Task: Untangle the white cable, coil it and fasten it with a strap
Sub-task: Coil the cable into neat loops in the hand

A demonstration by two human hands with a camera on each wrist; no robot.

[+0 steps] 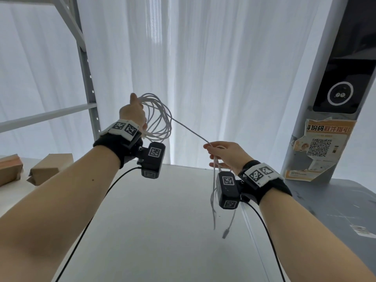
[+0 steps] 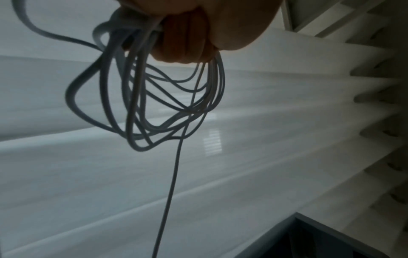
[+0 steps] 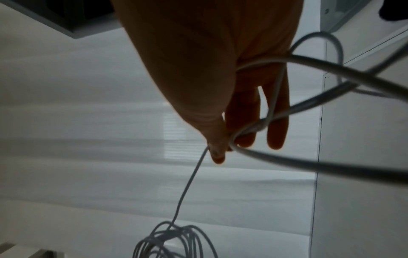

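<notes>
White curtains (image 1: 203, 58) fill the background above a pale worktop (image 1: 162, 220). Head view: at centre left the left hand (image 1: 133, 115) grips a bundle of loops of the white cable (image 1: 160, 119), evidently to keep the coil gathered. One taut strand runs to the right hand (image 1: 225, 154), which pinches it; loose end dangles below. Left wrist view: fingers (image 2: 187, 43) curled round the loops. Right wrist view: thumb and forefinger pinch the strand, other fingers (image 3: 276, 136) extended. No strap visible.
</notes>
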